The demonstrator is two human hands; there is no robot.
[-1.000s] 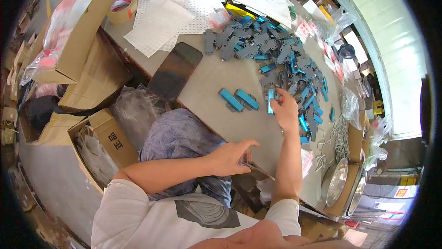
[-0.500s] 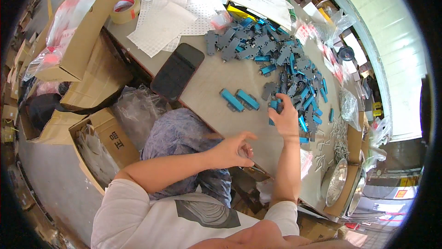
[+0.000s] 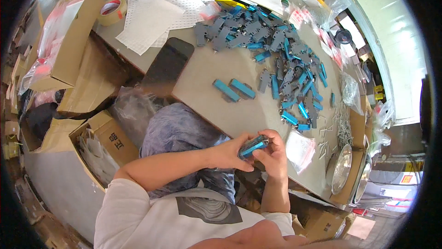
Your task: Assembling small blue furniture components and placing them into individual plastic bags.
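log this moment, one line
left hand: on blue part | right hand: on same part | two parts: side by side on table

Holding one blue-and-grey part [image 3: 252, 147] with left hand [image 3: 226, 153] and right hand [image 3: 275, 158] together, near the edge of the table [image 3: 202, 76]. Can see on this table two similar parts [image 3: 226, 90], lying side by side, well apart from the held one. Can see also, farther and to the right, a large pile [image 3: 277, 40] of such parts, some with blue side up. Can find a dark phone [image 3: 168, 62] to the left, and near the right hand some small plastic bags [image 3: 300, 151].
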